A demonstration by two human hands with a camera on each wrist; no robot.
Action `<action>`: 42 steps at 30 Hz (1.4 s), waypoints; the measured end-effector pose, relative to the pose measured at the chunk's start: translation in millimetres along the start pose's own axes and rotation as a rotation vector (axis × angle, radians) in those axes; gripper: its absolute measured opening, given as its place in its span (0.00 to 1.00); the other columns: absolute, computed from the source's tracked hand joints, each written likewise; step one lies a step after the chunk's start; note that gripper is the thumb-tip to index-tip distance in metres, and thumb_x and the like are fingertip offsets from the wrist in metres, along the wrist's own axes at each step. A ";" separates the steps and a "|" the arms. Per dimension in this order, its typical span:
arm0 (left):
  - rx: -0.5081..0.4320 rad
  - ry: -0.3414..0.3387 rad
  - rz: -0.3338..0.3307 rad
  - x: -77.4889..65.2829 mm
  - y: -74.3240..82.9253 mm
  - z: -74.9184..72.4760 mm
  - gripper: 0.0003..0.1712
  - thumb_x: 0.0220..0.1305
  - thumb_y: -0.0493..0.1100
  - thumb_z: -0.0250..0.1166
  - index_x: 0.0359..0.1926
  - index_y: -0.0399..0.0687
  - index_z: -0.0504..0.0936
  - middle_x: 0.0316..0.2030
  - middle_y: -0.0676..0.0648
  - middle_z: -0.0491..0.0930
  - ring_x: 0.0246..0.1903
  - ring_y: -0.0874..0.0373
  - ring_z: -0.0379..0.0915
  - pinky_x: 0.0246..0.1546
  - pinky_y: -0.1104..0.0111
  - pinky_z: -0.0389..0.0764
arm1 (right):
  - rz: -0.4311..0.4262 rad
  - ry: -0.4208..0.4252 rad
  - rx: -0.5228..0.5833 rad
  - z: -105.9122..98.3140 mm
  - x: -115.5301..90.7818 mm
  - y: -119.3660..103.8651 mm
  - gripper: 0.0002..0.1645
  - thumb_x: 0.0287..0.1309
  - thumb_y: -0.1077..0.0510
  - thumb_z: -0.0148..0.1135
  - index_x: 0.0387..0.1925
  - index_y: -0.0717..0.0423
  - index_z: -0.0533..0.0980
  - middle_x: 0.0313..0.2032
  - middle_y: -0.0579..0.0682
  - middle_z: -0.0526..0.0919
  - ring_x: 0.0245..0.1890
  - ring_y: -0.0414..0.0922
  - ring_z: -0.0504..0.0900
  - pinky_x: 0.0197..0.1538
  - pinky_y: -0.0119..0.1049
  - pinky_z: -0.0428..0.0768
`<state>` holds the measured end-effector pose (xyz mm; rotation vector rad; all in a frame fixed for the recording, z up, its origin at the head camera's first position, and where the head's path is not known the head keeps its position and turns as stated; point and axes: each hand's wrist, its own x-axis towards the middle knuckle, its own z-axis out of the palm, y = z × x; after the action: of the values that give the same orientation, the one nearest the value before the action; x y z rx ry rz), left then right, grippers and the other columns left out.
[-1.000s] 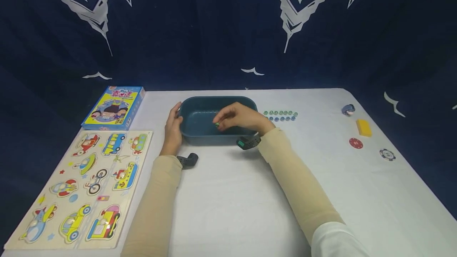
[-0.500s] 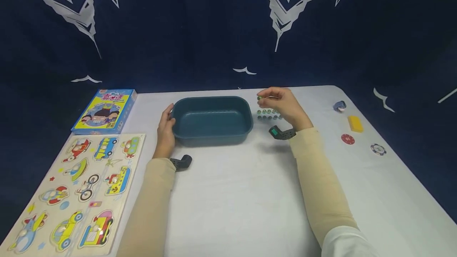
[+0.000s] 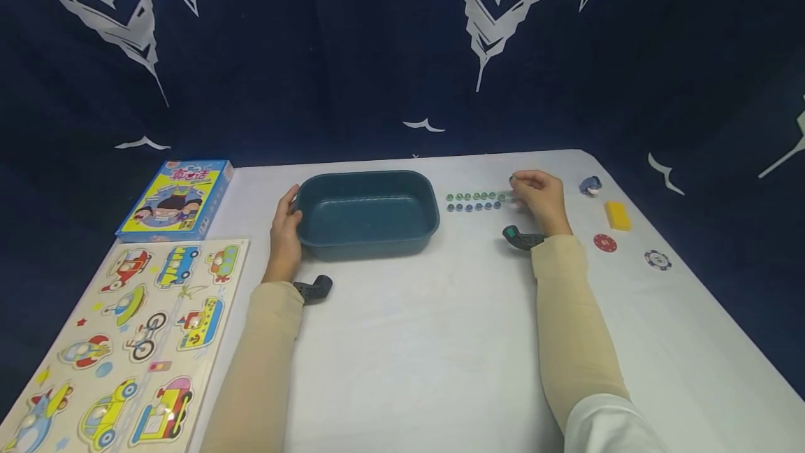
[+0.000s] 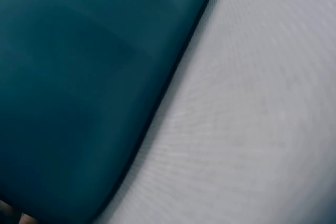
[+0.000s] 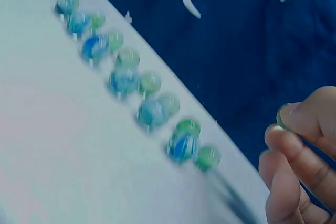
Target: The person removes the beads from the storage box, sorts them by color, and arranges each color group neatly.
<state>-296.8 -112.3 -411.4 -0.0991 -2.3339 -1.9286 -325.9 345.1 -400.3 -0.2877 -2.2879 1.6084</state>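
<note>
My left hand (image 3: 286,236) grips the left end of a dark teal plastic tub (image 3: 367,243), with the thumb near the rim. The tub's wall (image 4: 79,77) fills much of the left wrist view, where only bits of fingers show in the lower corner. Thumb and fingers of my right hand (image 3: 542,198) pinch a small green glass marble (image 5: 283,116), mostly hidden by the fingertips. Just left of that hand lie two rows of marbles: green marbles (image 3: 476,196) behind and blue marbles (image 3: 468,207) in front.
To the left are a picture puzzle board (image 3: 144,348) and a blue-yellow card box (image 3: 179,198). On the right lie a small blue figure (image 3: 590,186), a yellow block (image 3: 618,215), a red chip (image 3: 605,242) and a black-and-white chip (image 3: 657,260).
My right hand has moved from over the tub, across the marble rows, to their right end, still pinching a marble. The left hand stays on the tub. The head view has shifted slightly right.
</note>
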 end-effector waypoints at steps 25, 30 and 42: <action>0.017 0.035 0.032 8.4 -20.8 2.8 0.34 0.70 0.42 0.37 0.77 0.56 0.55 0.73 0.43 0.60 0.73 0.48 0.52 0.74 0.52 0.48 | 0.071 -0.013 -0.175 -1.9 2.1 14.3 0.21 0.65 0.56 0.62 0.58 0.57 0.79 0.52 0.56 0.79 0.30 0.38 0.79 0.30 0.24 0.79; -0.003 0.038 0.052 10.1 -20.6 4.1 0.34 0.70 0.41 0.38 0.77 0.55 0.56 0.74 0.43 0.60 0.73 0.48 0.53 0.74 0.53 0.49 | 0.030 -0.081 -0.106 2.2 2.5 -12.0 0.22 0.66 0.52 0.64 0.57 0.58 0.79 0.49 0.49 0.79 0.38 0.43 0.79 0.36 0.27 0.80; -0.034 0.030 0.046 11.3 -22.4 3.0 0.34 0.71 0.41 0.39 0.77 0.54 0.56 0.74 0.43 0.59 0.74 0.49 0.52 0.75 0.55 0.48 | -0.137 -0.511 0.024 55.8 -20.4 -79.7 0.16 0.63 0.59 0.67 0.51 0.60 0.82 0.40 0.51 0.83 0.36 0.44 0.79 0.37 0.32 0.81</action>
<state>-310.8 -113.9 -432.4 -0.1254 -2.2604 -1.9350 -326.3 262.0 -345.7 0.3193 -2.5727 1.7909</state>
